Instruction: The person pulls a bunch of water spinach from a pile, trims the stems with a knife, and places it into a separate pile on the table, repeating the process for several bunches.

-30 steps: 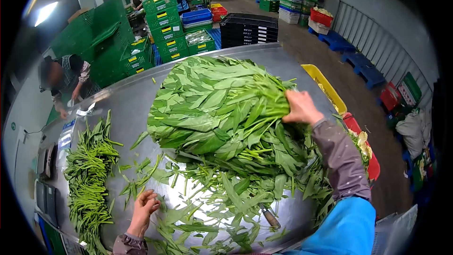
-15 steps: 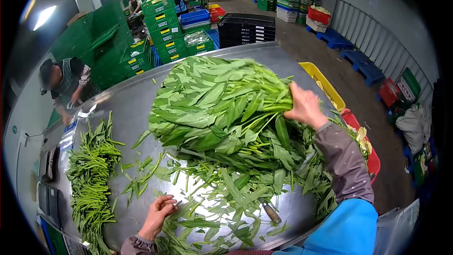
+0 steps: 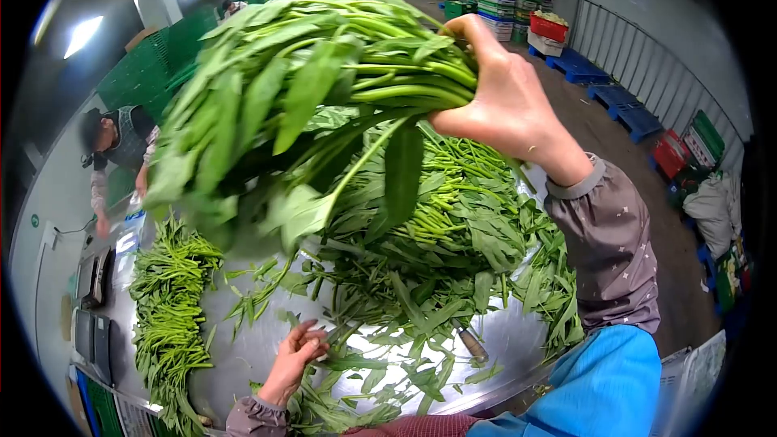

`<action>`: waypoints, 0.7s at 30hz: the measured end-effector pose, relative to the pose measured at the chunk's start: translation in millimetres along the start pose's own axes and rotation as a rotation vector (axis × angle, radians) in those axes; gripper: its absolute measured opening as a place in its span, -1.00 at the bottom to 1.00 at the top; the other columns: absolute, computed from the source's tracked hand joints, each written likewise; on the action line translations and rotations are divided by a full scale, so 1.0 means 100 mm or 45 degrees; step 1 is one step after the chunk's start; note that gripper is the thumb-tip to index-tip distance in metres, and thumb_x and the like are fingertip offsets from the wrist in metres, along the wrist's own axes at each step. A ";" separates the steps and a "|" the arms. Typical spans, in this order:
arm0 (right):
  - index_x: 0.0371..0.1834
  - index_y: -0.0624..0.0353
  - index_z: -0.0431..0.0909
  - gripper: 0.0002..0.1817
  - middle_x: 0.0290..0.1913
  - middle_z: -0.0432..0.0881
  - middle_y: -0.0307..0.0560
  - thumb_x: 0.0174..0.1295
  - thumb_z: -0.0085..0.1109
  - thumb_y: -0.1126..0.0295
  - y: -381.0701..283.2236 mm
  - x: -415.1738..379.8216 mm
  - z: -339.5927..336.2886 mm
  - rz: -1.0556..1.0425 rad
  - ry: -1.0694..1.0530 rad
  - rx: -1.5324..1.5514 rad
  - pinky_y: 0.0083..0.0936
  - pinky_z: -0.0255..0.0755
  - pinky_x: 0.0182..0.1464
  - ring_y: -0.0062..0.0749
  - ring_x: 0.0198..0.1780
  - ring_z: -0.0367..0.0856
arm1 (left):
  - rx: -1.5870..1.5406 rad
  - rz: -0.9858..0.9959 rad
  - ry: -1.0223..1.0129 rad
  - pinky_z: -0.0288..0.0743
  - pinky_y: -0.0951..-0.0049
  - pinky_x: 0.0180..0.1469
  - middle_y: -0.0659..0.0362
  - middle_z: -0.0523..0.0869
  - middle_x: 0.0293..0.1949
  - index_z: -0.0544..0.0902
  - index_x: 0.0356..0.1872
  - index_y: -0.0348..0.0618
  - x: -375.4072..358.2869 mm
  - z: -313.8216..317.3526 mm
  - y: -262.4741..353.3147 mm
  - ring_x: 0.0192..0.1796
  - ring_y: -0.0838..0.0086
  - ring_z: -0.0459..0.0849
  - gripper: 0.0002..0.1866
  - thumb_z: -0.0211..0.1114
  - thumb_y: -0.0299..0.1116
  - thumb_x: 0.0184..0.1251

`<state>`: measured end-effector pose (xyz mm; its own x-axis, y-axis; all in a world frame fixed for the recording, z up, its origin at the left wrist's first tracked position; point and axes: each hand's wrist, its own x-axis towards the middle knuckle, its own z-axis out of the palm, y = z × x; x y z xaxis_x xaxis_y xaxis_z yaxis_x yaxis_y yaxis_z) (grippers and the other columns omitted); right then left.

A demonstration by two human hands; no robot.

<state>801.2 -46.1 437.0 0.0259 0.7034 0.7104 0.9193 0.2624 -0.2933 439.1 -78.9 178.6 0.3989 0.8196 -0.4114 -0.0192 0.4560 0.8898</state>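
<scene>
One thick bunch of leafy greens, light but floppy, hangs from the right hand, fingers clamped round its firmer stems, while the left hand lies loosely open on scraps.

Single head-worn view, fisheye, black vignette round the edges. It looks forward and down over a steel table from the person's side of it, close enough that the right hand and its bunch of leafy greens fill the upper middle of frame. The left hand sits near the bottom edge. Past the table's far side the view takes in stacked green crates, a co-worker at left and the warehouse floor. No second view to overlap.
</scene>
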 end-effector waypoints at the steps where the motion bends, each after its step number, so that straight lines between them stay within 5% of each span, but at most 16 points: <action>1: -0.09 0.23 0.26 -0.36 -0.39 0.57 0.10 -0.33 0.27 0.29 -0.10 0.00 0.07 0.021 -0.068 0.221 -0.37 0.44 -0.25 -0.15 -0.36 0.60 | 0.049 0.035 -0.014 0.46 0.42 -0.03 0.00 0.39 0.07 0.10 0.25 -0.24 -0.03 0.06 0.10 -0.11 0.39 0.54 -0.37 0.17 -0.32 0.21; 2: -0.08 0.24 0.27 -0.34 -0.44 0.57 0.13 -0.33 0.27 0.23 -0.20 -0.02 0.15 0.042 -0.139 0.443 -0.32 0.44 -0.27 -0.09 -0.39 0.59 | 0.019 0.091 -0.034 0.43 0.44 0.00 -0.02 0.35 0.12 0.04 0.29 -0.18 -0.06 0.08 0.13 -0.08 0.38 0.52 -0.33 0.16 -0.31 0.22; 5: -0.07 0.34 0.21 -0.36 -0.26 0.50 -0.06 -0.27 0.29 0.40 -0.58 -0.23 0.49 0.270 -0.580 1.125 -0.59 0.39 -0.17 -0.48 -0.24 0.48 | -0.255 0.266 -0.143 0.43 0.30 0.02 -0.01 0.17 0.24 -0.14 0.34 0.02 -0.16 0.15 0.19 0.05 0.24 0.47 -0.10 0.26 -0.09 0.11; 8: 0.17 0.37 0.12 -0.14 -0.04 0.44 0.00 -0.22 0.36 0.30 -0.89 -0.79 1.10 0.620 -0.935 1.637 -0.55 0.29 0.05 -0.44 -0.03 0.40 | -0.396 0.379 -0.344 0.38 0.17 0.08 0.10 0.17 0.26 -0.04 0.33 0.04 -0.27 0.17 0.14 0.14 0.20 0.39 -0.17 0.22 0.01 0.12; 10: 0.15 0.34 0.17 -0.31 -0.06 0.44 -0.05 -0.06 0.23 0.32 -1.07 -1.44 1.56 0.882 -1.076 2.141 -0.50 0.39 -0.07 -0.42 -0.13 0.45 | -0.602 0.055 -0.134 0.36 0.14 0.11 0.18 0.22 0.24 0.10 0.28 0.01 -0.41 0.24 0.20 0.13 0.26 0.39 -0.31 0.13 0.00 0.20; 12: 0.19 0.19 0.16 -0.42 -0.04 0.46 -0.03 0.12 0.12 0.27 -1.20 -2.08 1.69 1.562 -1.355 2.459 -0.42 0.46 -0.12 -0.38 -0.15 0.51 | -0.156 0.134 -0.129 0.42 0.38 0.00 0.17 0.39 0.08 0.20 0.20 -0.17 -0.66 0.30 0.08 0.02 0.45 0.47 -0.45 0.03 -0.08 0.30; 14: -0.01 0.20 0.38 -0.47 -0.26 0.55 -0.03 0.22 -0.18 -0.05 -1.11 -2.83 1.95 1.715 -1.787 2.611 -0.45 0.50 -0.26 -0.31 -0.33 0.57 | -0.039 -0.070 0.014 0.44 0.59 -0.17 0.19 0.49 -0.10 0.20 0.17 -0.20 -0.80 0.24 -0.47 -0.22 0.56 0.53 -0.54 -0.03 -0.18 0.35; 16: -0.08 0.21 0.45 -0.33 -0.31 0.56 -0.02 0.21 -0.40 -0.19 -1.07 -3.33 1.97 1.917 -1.671 2.454 -0.44 0.51 -0.31 -0.30 -0.34 0.56 | -0.203 -0.479 -0.194 0.44 0.57 -0.11 0.16 0.48 -0.05 0.20 0.18 -0.24 -0.91 0.16 -0.78 -0.11 0.53 0.51 -0.50 -0.02 -0.14 0.35; 18: 0.00 0.23 0.39 -0.29 -0.23 0.55 0.03 0.21 -0.46 -0.20 -1.01 -3.63 1.96 1.981 -1.558 2.297 -0.37 0.52 -0.30 -0.27 -0.28 0.57 | -0.236 -0.531 -0.168 0.43 0.60 -0.14 0.13 0.51 -0.09 0.24 0.15 -0.28 -0.97 0.16 -0.80 -0.14 0.54 0.51 -0.53 -0.04 -0.16 0.36; 21: 0.21 0.21 0.18 -0.26 0.04 0.43 0.14 0.24 -0.53 -0.20 -0.97 -3.63 1.84 2.015 -1.501 2.434 -0.21 0.52 -0.18 -0.13 -0.10 0.52 | 0.186 -0.166 -0.197 0.43 0.63 -0.23 0.15 0.57 -0.16 0.42 -0.01 -0.31 -0.99 0.07 -1.01 -0.24 0.52 0.55 -0.66 0.11 -0.31 0.28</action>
<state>629.9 -205.3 90.3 -0.6919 0.5308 -0.4894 -0.4619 -0.8464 -0.2650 407.7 -208.6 130.5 0.5254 0.6888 -0.4996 0.1698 0.4905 0.8547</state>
